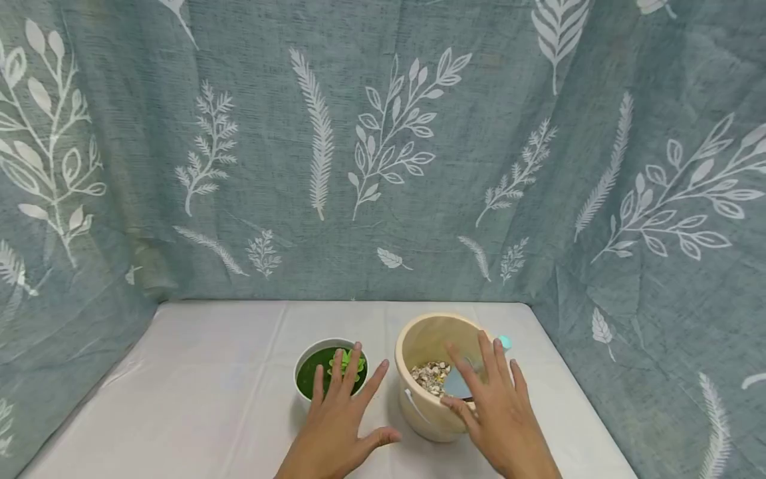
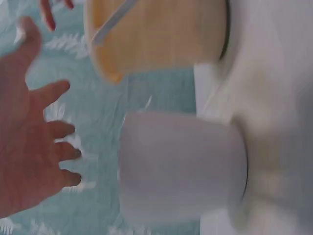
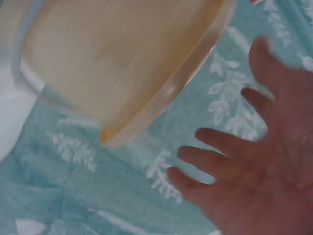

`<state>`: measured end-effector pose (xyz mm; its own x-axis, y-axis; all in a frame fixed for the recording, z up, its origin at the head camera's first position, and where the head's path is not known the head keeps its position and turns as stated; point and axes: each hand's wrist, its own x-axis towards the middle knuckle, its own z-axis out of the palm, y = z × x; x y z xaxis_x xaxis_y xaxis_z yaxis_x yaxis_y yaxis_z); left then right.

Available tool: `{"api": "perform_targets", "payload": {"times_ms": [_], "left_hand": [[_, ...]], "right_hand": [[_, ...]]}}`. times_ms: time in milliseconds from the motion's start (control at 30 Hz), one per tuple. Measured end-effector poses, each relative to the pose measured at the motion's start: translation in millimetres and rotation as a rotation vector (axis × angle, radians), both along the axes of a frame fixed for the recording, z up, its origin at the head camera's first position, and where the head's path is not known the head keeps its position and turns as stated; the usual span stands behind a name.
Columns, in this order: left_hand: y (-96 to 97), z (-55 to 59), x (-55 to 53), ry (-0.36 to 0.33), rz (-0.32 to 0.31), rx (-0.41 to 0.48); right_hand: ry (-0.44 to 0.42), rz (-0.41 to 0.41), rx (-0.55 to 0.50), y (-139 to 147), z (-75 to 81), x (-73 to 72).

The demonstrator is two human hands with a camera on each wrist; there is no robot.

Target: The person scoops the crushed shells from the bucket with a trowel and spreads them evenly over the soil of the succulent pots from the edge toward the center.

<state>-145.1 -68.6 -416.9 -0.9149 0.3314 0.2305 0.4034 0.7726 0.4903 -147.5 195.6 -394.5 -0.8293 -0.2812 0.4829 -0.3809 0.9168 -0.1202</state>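
Observation:
In the head view, a white pot (image 1: 301,398) with a dark green surface inside holds a small bright green plant (image 1: 362,365). My left hand (image 1: 336,426) is spread in front of it, fingers partly covering the plant; the left wrist view shows a gap between hand and pot (image 2: 181,169). A cream bucket (image 1: 432,422) stands to the right, with pale chips (image 1: 428,378) and a grey-blue flat blade (image 1: 457,384) inside. Before its right side is my right hand (image 1: 504,419), fingers spread, apart from the bucket (image 3: 107,63) in the right wrist view. Neither hand holds anything.
A white cloth (image 1: 203,392) covers the table. Green-grey curtains (image 1: 263,153) with white leaf prints hang behind and on both sides. A small turquoise piece (image 1: 505,342) shows behind the bucket's right side. The bucket's white handle (image 1: 417,406) hangs down its outside.

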Motion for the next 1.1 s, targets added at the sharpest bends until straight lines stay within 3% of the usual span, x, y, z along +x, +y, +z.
{"api": "perform_targets", "payload": {"times_ms": [100,167,333,433,500,667,800,1000,1100], "left_hand": [[19.9,-0.3,-6.3,0.066,-0.017,0.065],[32.1,-1.9,-11.2,0.094,-0.009,0.100],[58.0,-9.9,-22.5,0.002,-0.019,0.136],[65.6,-15.0,-24.6,-0.052,-0.016,0.145],[67.8,-17.3,-24.9,-0.055,-0.005,0.149],[70.7,-19.4,-26.3,0.021,0.001,0.149],[71.3,-19.4,-25.5,0.040,-0.002,0.142],[72.0,-18.4,-25.0,0.060,0.000,0.106],[72.6,-18.4,-25.5,0.052,0.001,0.105]], "right_hand": [[0.185,-0.016,0.076,14,8.6,-21.1],[0.228,-0.011,0.163,21,13.9,-36.6],[0.108,-0.028,0.415,27,18.3,-62.9],[0.041,-0.017,0.500,24,14.3,-70.9],[0.058,-0.011,0.560,21,9.9,-73.8],[0.226,-0.058,0.696,18,-1.2,-81.6],[0.244,-0.053,0.711,18,-6.6,-86.4],[0.130,0.003,0.640,16,-12.5,-91.2],[0.060,0.001,0.535,16,-14.3,-91.7]]}}
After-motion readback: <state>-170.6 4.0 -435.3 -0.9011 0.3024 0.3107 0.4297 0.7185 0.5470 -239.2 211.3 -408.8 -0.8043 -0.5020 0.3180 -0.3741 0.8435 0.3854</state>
